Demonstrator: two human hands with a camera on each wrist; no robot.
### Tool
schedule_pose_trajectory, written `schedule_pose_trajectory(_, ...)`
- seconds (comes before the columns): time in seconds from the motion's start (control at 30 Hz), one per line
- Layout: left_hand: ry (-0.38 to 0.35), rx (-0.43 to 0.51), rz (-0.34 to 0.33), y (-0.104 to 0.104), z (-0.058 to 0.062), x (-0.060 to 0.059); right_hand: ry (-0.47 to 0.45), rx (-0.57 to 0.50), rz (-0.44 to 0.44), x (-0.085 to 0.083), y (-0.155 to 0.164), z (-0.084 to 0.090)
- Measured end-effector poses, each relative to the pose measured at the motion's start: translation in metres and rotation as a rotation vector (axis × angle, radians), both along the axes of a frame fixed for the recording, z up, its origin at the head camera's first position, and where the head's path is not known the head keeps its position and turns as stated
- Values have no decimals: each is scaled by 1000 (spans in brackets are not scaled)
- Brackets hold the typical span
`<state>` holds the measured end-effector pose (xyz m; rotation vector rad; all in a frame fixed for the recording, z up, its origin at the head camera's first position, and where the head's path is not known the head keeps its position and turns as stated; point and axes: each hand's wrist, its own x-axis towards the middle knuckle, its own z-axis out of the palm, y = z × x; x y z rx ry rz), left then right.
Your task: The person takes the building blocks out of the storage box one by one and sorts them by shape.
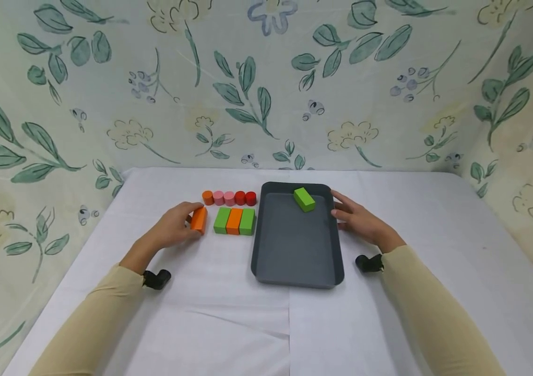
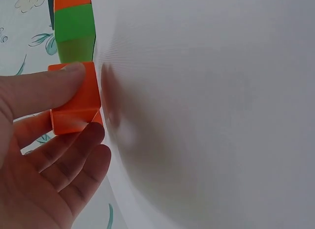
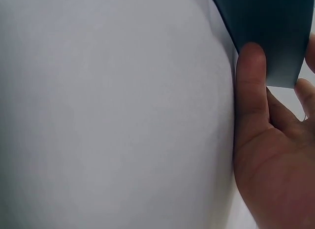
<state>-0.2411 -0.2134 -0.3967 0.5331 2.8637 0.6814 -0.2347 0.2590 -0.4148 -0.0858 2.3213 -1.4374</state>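
My left hand (image 1: 175,225) pinches an orange block (image 1: 198,220) between thumb and fingertips, just left of a row of blocks. Close up in the left wrist view, the thumb lies across the orange block (image 2: 78,93), and a green block (image 2: 75,34) stands right beyond it. At the right wall of the dark grey tray (image 1: 298,250), my right hand (image 1: 360,220) rests with its fingers fairly straight. The right wrist view shows the thumb against the tray's outer wall (image 3: 275,42). A light green block (image 1: 304,199) lies inside the tray near its far edge.
Between left hand and tray sit a green block (image 1: 221,220), an orange block (image 1: 234,221) and another green block (image 1: 247,222). Behind them is a row of small cylinders: orange (image 1: 208,198), pink (image 1: 224,198) and red (image 1: 245,198). A white cloth (image 1: 228,339) covers the table.
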Motion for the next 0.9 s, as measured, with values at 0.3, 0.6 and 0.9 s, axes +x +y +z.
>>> schedule_pose_trajectory(0.3,-7,-14,-12,7,0,-1,-4,9,-5,-1,-2,-1)
schedule_pose_trajectory(0.6,-48,-36,-5,10,0,-7,-8,13,-8,0,-4,0)
schedule_pose_trajectory(0.9,-90,-34,-6,21,3,-13,-3,10,-11,1,-1,1)
